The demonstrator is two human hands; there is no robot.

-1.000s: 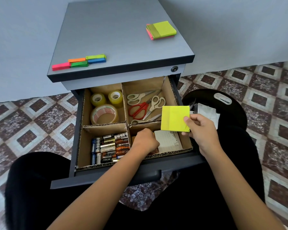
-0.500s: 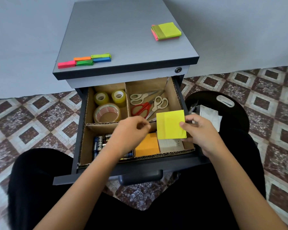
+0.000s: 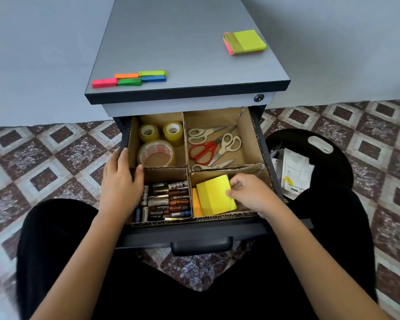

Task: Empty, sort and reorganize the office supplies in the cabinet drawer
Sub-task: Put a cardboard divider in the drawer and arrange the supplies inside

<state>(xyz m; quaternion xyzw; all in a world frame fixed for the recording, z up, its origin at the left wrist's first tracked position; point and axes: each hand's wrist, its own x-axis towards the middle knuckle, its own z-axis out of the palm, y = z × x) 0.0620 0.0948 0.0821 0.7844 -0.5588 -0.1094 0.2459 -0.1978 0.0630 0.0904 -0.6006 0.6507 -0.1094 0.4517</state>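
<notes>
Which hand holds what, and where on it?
Right hand pinches the yellow sticky-note pad by its right edge. Left hand holds nothing; it rests on the left wall of the cardboard organizer.

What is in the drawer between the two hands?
The batteries lie between the left hand and the right hand, which holds the yellow sticky notes; a cardboard divider too. The head view shows this.

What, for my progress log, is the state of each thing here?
Drawer: open.
Left hand: open, resting on drawer's left wall.
Right hand: pinching yellow pad.
Yellow pad: tilted, in front right compartment.
Scissors: lying in back right compartment.
Batteries: lying in front left compartment.
</notes>
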